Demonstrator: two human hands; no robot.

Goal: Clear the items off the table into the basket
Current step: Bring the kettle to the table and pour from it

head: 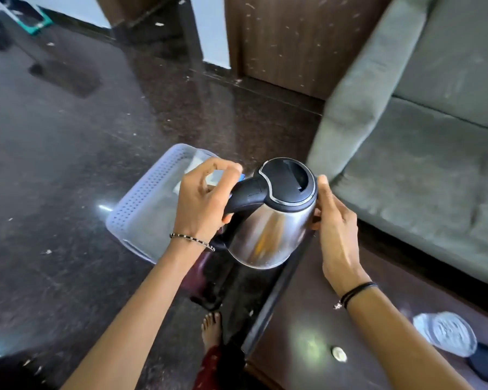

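The floor [68,142] was dark polished stone, speckled and glossy, with small bright glints of light on it and pale scraps scattered about. A grey-green sofa [423,153] filled the right side, its fabric dusty and worn. Behind it stood a dark brown wooden panel [288,43], flecked with white marks, and beside that a pale wall [209,26] met the floor. Far off at the top left lay something with a teal frame [41,23], blurred.

Beaded bracelet [192,242], black wrist threads [357,292], bare forearms
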